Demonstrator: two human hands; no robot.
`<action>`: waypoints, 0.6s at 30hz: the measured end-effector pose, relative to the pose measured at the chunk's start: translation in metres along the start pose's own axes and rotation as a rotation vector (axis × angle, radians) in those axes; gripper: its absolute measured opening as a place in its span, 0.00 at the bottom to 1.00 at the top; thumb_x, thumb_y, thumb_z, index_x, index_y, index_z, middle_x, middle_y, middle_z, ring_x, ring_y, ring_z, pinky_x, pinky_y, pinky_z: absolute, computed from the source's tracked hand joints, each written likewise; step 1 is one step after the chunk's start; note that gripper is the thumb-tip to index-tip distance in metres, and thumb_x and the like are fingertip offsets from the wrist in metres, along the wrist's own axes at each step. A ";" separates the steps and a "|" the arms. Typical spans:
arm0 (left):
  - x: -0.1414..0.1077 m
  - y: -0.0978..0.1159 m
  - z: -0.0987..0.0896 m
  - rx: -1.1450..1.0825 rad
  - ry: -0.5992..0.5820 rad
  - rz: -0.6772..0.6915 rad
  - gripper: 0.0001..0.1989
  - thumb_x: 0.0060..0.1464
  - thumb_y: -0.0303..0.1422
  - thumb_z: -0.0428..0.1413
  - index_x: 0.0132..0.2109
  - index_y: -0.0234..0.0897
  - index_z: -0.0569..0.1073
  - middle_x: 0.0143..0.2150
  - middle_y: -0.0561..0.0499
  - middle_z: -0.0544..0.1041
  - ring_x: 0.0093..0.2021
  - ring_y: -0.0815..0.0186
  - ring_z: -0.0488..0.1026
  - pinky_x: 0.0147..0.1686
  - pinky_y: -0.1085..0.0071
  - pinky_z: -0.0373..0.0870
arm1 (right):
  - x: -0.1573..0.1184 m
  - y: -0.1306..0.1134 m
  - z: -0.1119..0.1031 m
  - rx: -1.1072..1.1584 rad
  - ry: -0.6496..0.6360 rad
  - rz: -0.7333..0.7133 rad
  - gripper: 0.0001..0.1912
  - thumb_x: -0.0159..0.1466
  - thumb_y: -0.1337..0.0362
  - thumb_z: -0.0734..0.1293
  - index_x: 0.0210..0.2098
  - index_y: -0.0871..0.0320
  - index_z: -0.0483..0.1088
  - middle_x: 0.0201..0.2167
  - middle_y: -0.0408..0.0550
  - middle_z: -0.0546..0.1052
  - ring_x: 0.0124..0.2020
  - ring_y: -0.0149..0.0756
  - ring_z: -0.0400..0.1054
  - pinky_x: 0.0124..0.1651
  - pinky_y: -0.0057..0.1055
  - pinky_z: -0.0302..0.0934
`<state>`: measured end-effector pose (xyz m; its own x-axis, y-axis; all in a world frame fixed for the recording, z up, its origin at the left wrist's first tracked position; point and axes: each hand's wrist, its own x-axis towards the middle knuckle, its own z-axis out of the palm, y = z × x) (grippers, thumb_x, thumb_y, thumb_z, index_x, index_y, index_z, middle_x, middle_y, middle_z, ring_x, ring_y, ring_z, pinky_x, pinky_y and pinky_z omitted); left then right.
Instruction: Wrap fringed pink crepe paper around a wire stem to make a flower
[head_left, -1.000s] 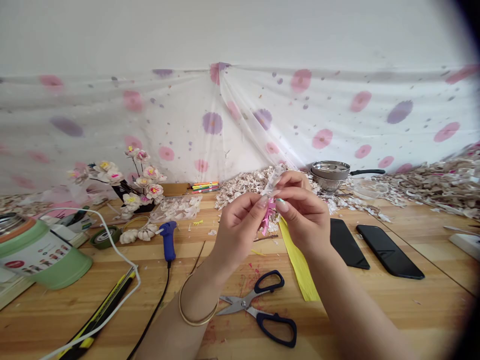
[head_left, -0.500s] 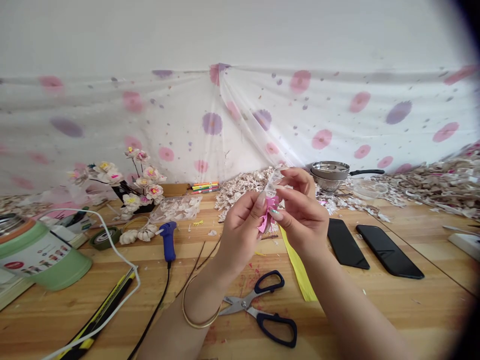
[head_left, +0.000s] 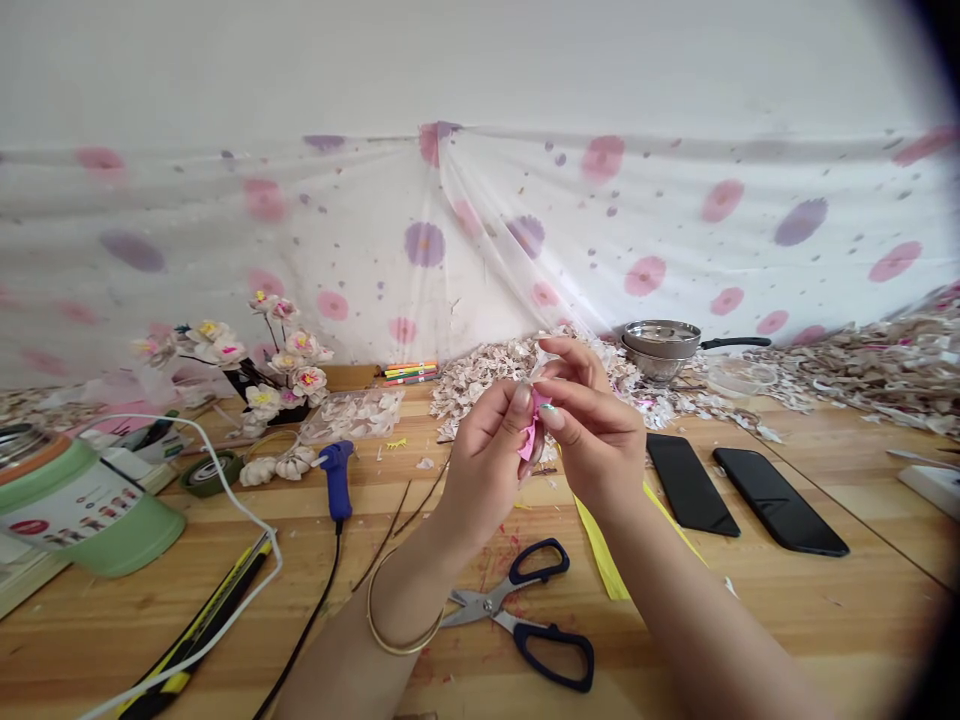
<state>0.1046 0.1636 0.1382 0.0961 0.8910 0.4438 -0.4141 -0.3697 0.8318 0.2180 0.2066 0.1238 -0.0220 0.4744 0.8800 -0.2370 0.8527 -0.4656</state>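
Observation:
My left hand (head_left: 486, 455) pinches a small crinkled piece of pink paper (head_left: 528, 442) between thumb and fingers, above the middle of the table. My right hand (head_left: 600, 430) meets it from the other side, thumb and index finger closed at the paper's upper edge. A bit of whitish, see-through material shows at the fingertips; the fingers hide most of it. Below the hands, open scissors (head_left: 489, 606) with dark blue handles lie on the wood. A yellow paper strip (head_left: 604, 560) lies partly under my right forearm.
A blue glue gun (head_left: 340, 482) with a black cord lies at left, near a green container (head_left: 105, 520) and a cutter (head_left: 202, 620). White paper flowers (head_left: 289, 370) stand behind. Two black phones (head_left: 780, 500) lie at right. Metal bowls (head_left: 661, 345) and heaped pale scraps (head_left: 487, 375) line the back.
My right hand has moved slightly left, its fingers closing in on the pink paper. The whitish piece that stuck up between the hands is now mostly covered.

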 end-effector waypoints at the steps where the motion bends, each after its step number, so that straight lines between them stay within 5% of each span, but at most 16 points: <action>1: 0.000 0.000 0.000 0.014 0.004 -0.007 0.17 0.61 0.48 0.56 0.34 0.38 0.70 0.19 0.60 0.61 0.17 0.75 0.53 0.16 0.79 0.50 | 0.000 0.000 0.000 0.003 -0.007 0.009 0.13 0.64 0.62 0.72 0.46 0.36 0.79 0.58 0.41 0.72 0.46 0.40 0.69 0.54 0.48 0.67; 12: 0.002 -0.003 -0.003 0.064 -0.018 0.013 0.14 0.62 0.45 0.57 0.37 0.38 0.73 0.21 0.60 0.58 0.20 0.75 0.50 0.19 0.77 0.50 | 0.001 0.003 -0.002 -0.017 -0.019 -0.012 0.13 0.66 0.61 0.71 0.46 0.33 0.79 0.58 0.38 0.73 0.44 0.39 0.71 0.53 0.49 0.68; 18: 0.005 0.003 0.001 -0.115 -0.048 -0.141 0.16 0.55 0.43 0.62 0.30 0.36 0.68 0.19 0.60 0.59 0.18 0.77 0.50 0.18 0.78 0.46 | 0.002 0.000 -0.004 -0.100 -0.029 -0.049 0.14 0.65 0.63 0.70 0.46 0.35 0.79 0.58 0.39 0.74 0.45 0.40 0.71 0.51 0.49 0.69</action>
<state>0.1048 0.1666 0.1430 0.2022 0.9172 0.3432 -0.4939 -0.2072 0.8445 0.2221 0.2091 0.1252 -0.0413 0.4265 0.9036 -0.1404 0.8929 -0.4279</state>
